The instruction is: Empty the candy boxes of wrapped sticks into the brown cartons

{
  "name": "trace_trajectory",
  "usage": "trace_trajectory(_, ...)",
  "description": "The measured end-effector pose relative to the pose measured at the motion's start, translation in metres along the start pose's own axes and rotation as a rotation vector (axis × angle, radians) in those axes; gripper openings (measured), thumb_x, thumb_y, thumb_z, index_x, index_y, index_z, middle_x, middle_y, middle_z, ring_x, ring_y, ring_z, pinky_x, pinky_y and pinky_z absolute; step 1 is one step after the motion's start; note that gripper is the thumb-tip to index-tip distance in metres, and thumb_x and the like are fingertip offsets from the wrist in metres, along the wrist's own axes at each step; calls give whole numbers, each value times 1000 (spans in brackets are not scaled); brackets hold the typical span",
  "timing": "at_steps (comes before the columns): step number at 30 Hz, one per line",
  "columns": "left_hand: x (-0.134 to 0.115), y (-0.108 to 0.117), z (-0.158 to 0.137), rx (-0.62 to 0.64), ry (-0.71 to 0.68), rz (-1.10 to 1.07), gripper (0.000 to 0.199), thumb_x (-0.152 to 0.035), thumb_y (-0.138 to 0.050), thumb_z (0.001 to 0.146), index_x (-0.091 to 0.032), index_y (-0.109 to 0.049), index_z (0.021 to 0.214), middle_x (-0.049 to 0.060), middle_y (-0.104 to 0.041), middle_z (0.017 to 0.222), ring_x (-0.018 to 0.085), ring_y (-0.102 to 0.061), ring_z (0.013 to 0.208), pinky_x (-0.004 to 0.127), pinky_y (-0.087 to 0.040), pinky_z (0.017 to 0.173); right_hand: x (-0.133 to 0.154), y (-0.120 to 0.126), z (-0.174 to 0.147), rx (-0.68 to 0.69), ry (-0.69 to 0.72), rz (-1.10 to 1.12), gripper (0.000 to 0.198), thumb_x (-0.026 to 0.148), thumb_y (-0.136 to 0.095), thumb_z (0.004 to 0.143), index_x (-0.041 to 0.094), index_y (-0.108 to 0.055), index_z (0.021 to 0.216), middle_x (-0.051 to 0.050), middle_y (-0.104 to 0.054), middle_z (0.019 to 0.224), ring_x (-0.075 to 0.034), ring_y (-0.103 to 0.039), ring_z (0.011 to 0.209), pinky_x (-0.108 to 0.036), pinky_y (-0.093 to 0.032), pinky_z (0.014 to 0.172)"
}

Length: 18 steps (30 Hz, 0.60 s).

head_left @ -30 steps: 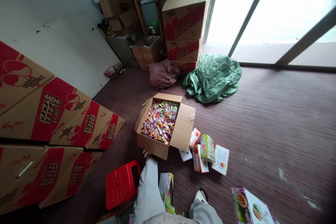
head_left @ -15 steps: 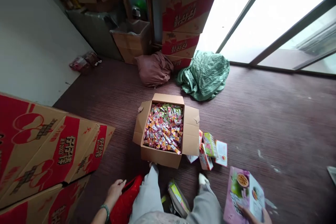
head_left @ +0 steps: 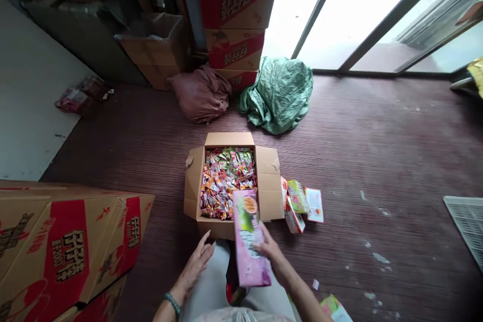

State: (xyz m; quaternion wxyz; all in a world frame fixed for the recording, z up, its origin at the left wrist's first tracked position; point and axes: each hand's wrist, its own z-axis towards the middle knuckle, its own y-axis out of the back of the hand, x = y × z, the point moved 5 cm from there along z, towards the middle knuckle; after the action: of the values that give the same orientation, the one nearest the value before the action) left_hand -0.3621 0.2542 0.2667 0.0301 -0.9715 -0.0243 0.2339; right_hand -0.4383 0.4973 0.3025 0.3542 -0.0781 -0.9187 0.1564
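Observation:
My right hand (head_left: pixel 269 249) grips a purple box with a passion fruit picture (head_left: pixel 247 261), held upright over the near right corner of an open cardboard carton (head_left: pixel 217 227). Small wrapped sweets (head_left: pixel 222 176) in pink, orange and green fill the carton. Near its front side, my left hand (head_left: pixel 198 261) is empty with fingers apart, to the left of the purple box. Several small printed boxes (head_left: pixel 298 198) lie on the floor by the carton's right flap.
Printed cartons (head_left: pixel 71 241) are stacked at my left, and more cartons (head_left: pixel 236 50) stand at the back. A brown sack (head_left: pixel 202 93) and a green sack (head_left: pixel 281 93) rest beyond the open carton. At the right edge lies a pale slatted crate (head_left: pixel 466 226).
My right hand has brought the purple box from the far right to the front of the carton. My left hand has moved up and right, towards the carton. The view has shifted.

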Motion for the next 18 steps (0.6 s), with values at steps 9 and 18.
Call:
trace_trajectory(9,-32,-53,23,38,41,-603,72,-27,-82,67,-11,-58,133,15,-77,107,34,-74,94,48,-57,92,-24,-28,28,350,-129,-179,105,48,-81,72,29,-26,160,-6,-49,153,-29,-47,138,-42,-37,115)
trace_trajectory(18,-36,34,149,-78,16,-461,71,-27,-86,61,-14,-59,125,8,-77,93,24,-73,72,36,-60,71,-225,12,107,114,-424,-936,55,58,-51,90,16,-66,123,-17,-67,122,-35,-61,120,-46,-42,106)
